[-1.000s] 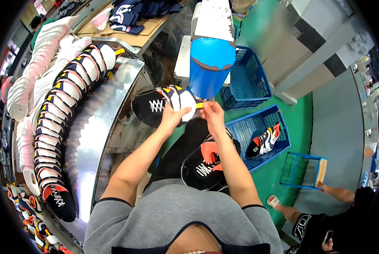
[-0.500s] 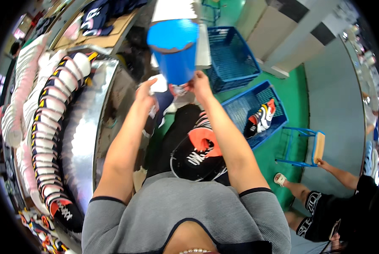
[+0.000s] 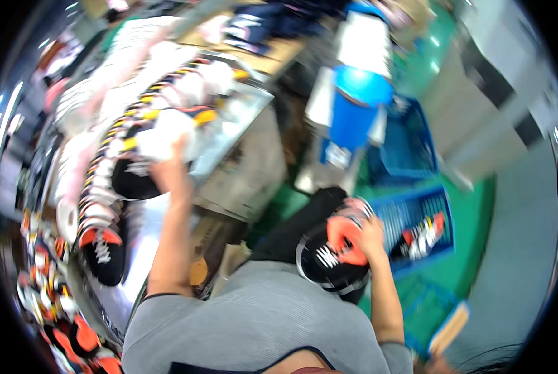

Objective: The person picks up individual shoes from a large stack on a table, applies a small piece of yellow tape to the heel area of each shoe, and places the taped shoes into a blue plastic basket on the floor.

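Note:
My left hand (image 3: 170, 168), blurred, is closed on a shoe upper (image 3: 133, 181) with a black toe and a white body, above the metal table. Beneath and beside it lies a long row of nested shoe uppers (image 3: 102, 249), black, white and coral. On my lap rests a stack of black shoe uppers (image 3: 319, 257) with coral linings and white laces. My right hand (image 3: 371, 240) grips the coral edge of this stack. Beyond my knees stands a blue and white machine (image 3: 354, 121), with neither hand on it.
The metal table (image 3: 143, 234) runs along my left, with pale pink and white pieces (image 3: 82, 115) behind the row. On the right a blue crate (image 3: 379, 215) holds a multicoloured shoe upper (image 3: 425, 237). Another blue crate (image 3: 410, 153) stands beyond it. A stool (image 3: 450, 327) is at the lower right.
Both hands have left the blue machine. My left hand has swung left over the table with a shoe upper; my right hand has come down to the lap stack. The view has turned left.

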### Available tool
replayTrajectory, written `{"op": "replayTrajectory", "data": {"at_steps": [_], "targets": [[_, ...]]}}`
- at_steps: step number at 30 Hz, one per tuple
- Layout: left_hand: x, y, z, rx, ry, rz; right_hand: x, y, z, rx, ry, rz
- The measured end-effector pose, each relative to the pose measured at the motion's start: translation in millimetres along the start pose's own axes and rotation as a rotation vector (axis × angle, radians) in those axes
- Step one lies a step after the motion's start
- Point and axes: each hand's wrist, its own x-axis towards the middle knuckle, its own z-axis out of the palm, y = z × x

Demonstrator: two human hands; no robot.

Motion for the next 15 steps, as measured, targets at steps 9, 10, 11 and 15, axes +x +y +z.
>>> {"op": "replayTrajectory", "data": {"at_steps": [9,10,11,15], "targets": [[111.3,-188.4,69.6,-0.473,-0.557,-0.681,3.2,26.5,21.3,-0.041,-0.195,0.228],[114.0,-184.5,41.4,-0.274,-0.593,-0.658,14.7,25.6,29.7,-0.015,-0.236,0.242],[110.4,-188.4,2.4,-0.34,-0.553,-0.611,16.7,2.0,6.2,-0.074,-0.27,0.2],[49.9,-142.6,-41.9,0.047,-0.088,0.12,2.7,-23.9,-14.2,0.33,0.125,0.137]]}}
